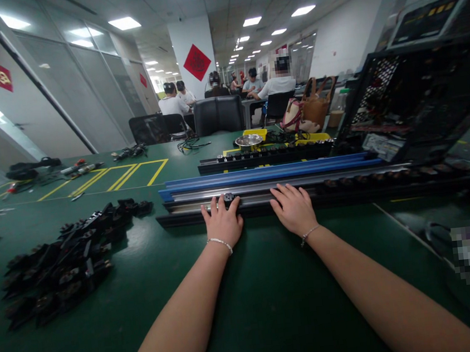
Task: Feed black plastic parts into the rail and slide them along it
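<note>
A long black rail (259, 210) with a silvery channel lies crosswise on the green table in front of me. Over its left portion is my left hand (224, 224), thumb and index finger closed about a small black block (229, 198) that sits in the channel. The block's lower part is hidden by the fingers. Further right, my right hand (295, 209) rests with outstretched fingers on the same rail, holding nothing. Several dark parts (353, 180) sit in a row along the rail's right portion. Behind it runs a blue rail (268, 171).
Black parts (63, 261) are heaped on the left. Another black rail (266, 156) and a metal bowl (248, 140) are farther back. An open computer case (403, 102) stands at right. Tools (78, 169) and cables lie at far left; people sit beyond the table.
</note>
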Available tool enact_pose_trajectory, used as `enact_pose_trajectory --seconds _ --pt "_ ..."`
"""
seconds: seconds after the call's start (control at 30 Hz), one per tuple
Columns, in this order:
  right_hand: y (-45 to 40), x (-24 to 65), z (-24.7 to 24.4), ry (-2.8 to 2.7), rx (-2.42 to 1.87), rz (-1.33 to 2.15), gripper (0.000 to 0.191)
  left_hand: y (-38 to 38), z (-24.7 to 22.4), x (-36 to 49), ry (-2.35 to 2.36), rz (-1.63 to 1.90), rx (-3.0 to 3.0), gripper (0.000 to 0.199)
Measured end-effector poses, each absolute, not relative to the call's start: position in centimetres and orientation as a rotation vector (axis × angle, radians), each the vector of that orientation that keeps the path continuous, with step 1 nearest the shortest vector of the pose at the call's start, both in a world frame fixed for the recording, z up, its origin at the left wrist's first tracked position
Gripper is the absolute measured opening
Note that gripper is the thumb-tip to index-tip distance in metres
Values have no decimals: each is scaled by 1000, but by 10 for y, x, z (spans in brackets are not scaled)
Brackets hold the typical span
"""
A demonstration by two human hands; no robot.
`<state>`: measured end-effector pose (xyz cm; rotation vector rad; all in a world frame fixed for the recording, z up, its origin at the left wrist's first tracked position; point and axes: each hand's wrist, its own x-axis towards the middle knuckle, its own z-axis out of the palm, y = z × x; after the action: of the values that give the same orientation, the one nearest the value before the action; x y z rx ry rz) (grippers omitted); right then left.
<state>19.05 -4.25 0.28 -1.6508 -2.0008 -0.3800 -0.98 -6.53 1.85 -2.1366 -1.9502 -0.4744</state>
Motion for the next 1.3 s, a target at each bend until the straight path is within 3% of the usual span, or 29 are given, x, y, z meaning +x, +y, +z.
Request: enact_pose_trajectory --seconds 1.3 --pt "-43 191 4 -1995 -1640 -389 44 -52 20 -33 -2071 -685 -1883 41"
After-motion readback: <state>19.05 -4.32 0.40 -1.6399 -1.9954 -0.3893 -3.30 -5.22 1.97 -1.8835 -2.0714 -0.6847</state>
